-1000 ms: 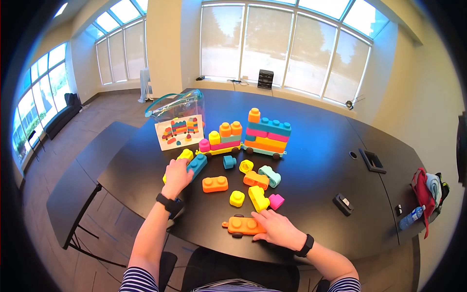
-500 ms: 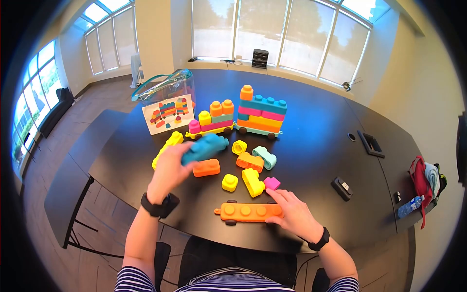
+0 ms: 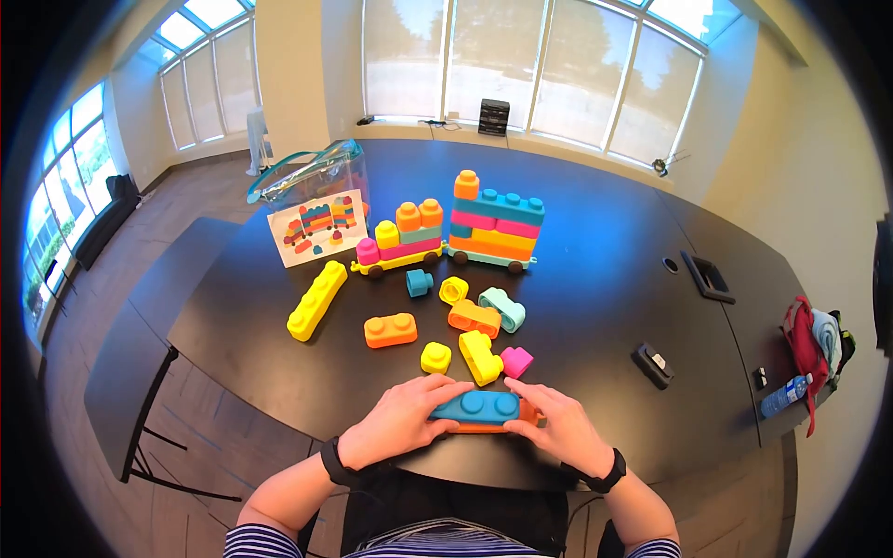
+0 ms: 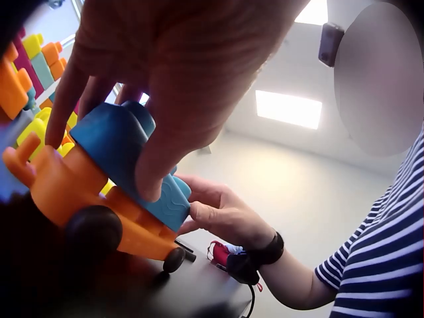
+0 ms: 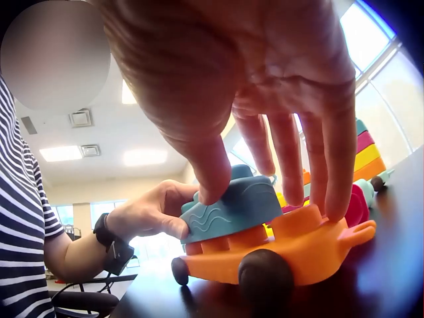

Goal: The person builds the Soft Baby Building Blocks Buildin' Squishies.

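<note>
A long blue block [image 3: 474, 405] sits on the studs of an orange wheeled base [image 3: 531, 413] near the table's front edge. My left hand [image 3: 395, 420] grips the blue block's left part, thumb on the near side and fingers on the far side. At the other end, my right hand [image 3: 569, 430] has its thumb against the blue block and its fingers along the far side. Seen from the right wrist, the blue block [image 5: 235, 205] lies tilted over the base [image 5: 301, 248], with bare studs showing under it. Black wheels [image 5: 266, 275] carry the base.
Beyond the hands lie a yellow long block [image 3: 317, 300], an orange block [image 3: 391, 330], a yellow block [image 3: 480, 357], a pink block [image 3: 517, 362] and several others. Two assembled wagons [image 3: 496, 228] stand behind, beside a picture card [image 3: 318, 229] and clear bag [image 3: 316, 177].
My left hand has picked up the long blue block from beside the yellow one and brought it right and nearer, onto the orange base. My right hand has stayed at the base's right end.
</note>
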Available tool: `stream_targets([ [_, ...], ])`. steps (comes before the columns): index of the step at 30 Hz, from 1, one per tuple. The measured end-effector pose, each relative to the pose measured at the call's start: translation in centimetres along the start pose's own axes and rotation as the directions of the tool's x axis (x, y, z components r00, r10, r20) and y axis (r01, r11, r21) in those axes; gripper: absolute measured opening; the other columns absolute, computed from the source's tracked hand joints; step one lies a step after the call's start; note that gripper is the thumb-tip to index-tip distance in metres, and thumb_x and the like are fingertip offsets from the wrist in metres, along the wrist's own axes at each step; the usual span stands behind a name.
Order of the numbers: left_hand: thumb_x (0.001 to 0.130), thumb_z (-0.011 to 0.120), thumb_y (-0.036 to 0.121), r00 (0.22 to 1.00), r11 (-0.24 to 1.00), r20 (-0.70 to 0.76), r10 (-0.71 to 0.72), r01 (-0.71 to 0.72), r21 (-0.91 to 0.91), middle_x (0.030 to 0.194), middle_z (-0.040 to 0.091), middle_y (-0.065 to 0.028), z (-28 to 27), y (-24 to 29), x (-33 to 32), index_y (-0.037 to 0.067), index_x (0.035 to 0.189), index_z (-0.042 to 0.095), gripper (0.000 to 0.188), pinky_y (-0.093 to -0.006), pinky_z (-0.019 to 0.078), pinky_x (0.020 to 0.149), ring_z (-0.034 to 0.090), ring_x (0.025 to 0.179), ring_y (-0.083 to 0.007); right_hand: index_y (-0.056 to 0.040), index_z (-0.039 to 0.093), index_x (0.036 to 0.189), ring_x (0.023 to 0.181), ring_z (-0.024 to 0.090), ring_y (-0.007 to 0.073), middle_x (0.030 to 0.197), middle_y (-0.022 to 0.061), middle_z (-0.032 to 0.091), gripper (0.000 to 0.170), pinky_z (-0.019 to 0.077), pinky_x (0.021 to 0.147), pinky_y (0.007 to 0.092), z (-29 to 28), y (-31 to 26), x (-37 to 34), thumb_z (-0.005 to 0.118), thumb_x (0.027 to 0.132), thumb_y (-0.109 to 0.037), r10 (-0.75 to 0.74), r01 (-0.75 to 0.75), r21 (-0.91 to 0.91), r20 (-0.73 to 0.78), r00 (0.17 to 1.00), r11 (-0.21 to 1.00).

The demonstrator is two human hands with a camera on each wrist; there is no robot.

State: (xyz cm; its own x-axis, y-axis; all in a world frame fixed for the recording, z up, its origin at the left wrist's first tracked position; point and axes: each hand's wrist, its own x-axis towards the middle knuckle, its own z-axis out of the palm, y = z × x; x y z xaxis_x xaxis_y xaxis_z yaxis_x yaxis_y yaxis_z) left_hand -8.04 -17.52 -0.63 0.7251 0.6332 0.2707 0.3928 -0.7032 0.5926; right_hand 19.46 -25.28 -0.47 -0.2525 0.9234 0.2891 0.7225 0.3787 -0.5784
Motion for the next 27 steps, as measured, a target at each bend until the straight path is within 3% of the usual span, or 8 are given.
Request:
stream_targets([
  [6, 0.076, 0.089, 0.010, 0.997, 0.993, 0.066, -0.044, 0.036, 0.114, 0.135, 0.062, -0.0119, -0.4, 0.6, -1.1, 0.018, 0.154, 0.052, 0.086, -0.0446, 0.0564, 0.098, 0.065, 0.117, -0.0359, -0.0081, 0.065, 0.136, 0.100, 0.070, 0.0332, 0.118, 0.0120, 0.073, 0.050, 0.0584, 0.087, 0.0431, 0.5, 0.0, 0.3, 0.081, 0.091, -0.025, -0.074, 0.073, -0.047, -0.029, 0.997, 0.996],
  [15, 0.083, 0.086, 0.022, 0.997, 0.991, 0.059, -0.057, 0.049, 0.126, 0.136, 0.062, -0.0115, 0.4, -0.5, -1.7, 0.015, 0.151, 0.053, 0.076, -0.0448, 0.0562, 0.098, 0.065, 0.119, -0.0359, -0.0061, 0.071, 0.129, 0.097, 0.071, 0.0332, 0.108, 0.0131, 0.076, 0.049, 0.0581, 0.087, 0.0423, 0.8, 0.1, 1.3, 0.085, 0.087, -0.027, -0.048, 0.053, -0.080, 0.062, 0.997, 0.995],
  [27, 0.084, 0.086, 0.021, 0.984, 0.999, 0.174, -0.044, 0.048, -0.024, 0.133, 0.065, -0.0117, -1.0, -1.9, -1.2, 0.016, 0.151, 0.052, 0.075, -0.0457, 0.0551, 0.100, 0.065, 0.120, -0.0381, -0.0090, 0.074, 0.127, 0.089, 0.071, 0.0317, 0.096, 0.0124, 0.075, 0.049, 0.0578, 0.083, 0.0422, 1.3, -0.2, 1.7, 0.086, 0.085, -0.030, 0.008, 0.001, -0.102, 0.087, 0.996, 0.995],
])
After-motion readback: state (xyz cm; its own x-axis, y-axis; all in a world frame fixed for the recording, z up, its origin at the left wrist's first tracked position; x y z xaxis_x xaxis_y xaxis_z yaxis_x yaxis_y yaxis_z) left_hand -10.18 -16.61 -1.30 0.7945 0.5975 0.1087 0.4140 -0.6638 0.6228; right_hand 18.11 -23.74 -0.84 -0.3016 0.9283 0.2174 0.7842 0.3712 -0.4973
